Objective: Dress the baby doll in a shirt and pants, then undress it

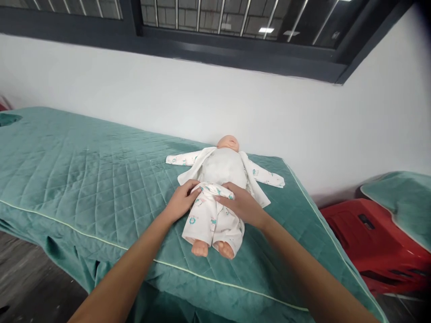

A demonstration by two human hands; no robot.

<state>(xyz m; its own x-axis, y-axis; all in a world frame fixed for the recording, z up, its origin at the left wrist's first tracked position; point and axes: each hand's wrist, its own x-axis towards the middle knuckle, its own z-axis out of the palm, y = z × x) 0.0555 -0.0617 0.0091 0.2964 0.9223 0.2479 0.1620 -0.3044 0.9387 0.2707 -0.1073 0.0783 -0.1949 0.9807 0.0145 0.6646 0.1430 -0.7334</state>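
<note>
A baby doll lies on its back on the green quilted bed cover, head toward the wall and feet toward me. Its white printed jacket hangs open at the front, both sleeves spread wide, over a white torso. White printed trousers cover the legs, with the bare feet sticking out of the cuffs. My left hand grips the trousers' waistband at its left side, thumb and fingers closed on the cloth. On the other side my right hand holds the waistband, its fingers partly hidden by the fabric.
The green bed cover stretches far to the left, its piped front edge near me. A red plastic stool with green cloth over it stands at the right. Behind the bed is a white wall below a barred window.
</note>
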